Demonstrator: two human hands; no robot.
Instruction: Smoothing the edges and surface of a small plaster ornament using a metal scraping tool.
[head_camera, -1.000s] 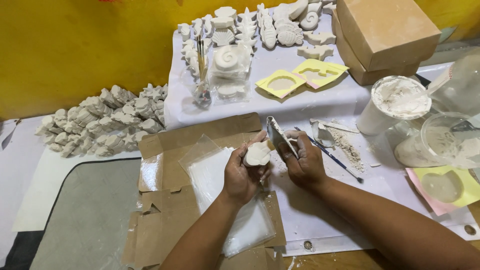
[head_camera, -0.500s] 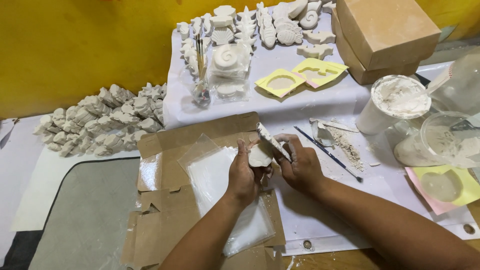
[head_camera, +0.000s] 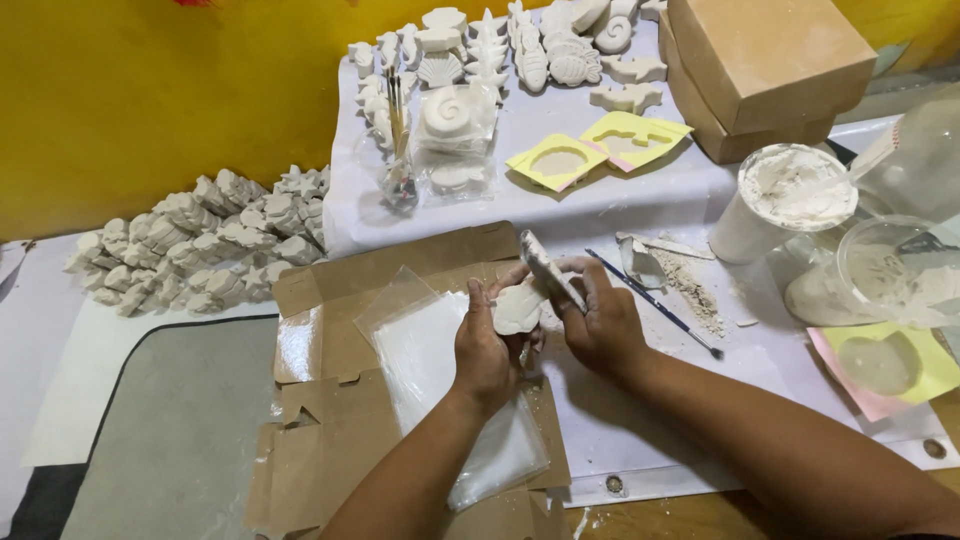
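Bright yellow wall (head_camera: 150, 100) across the back, desk (head_camera: 620, 195) spread with a pale lavender-white sheet, grey mat (head_camera: 150, 430) with dark edging at lower left, bare wood at the near right edge, even indoor light, soft shadows

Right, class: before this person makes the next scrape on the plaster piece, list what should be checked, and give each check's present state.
1. Left hand grips the plaster piece firmly: ok.
2. Right hand holds the scraper against the piece's edge: ok.
3. Flattened cardboard and plastic bags lie beneath the hands: ok.
4. Left fingers clear of the scraper's edge: cannot tell, they sit close.
5. Brush lies apart from the right hand: ok.
6. Plaster tub stands upright, away from the elbow: ok.
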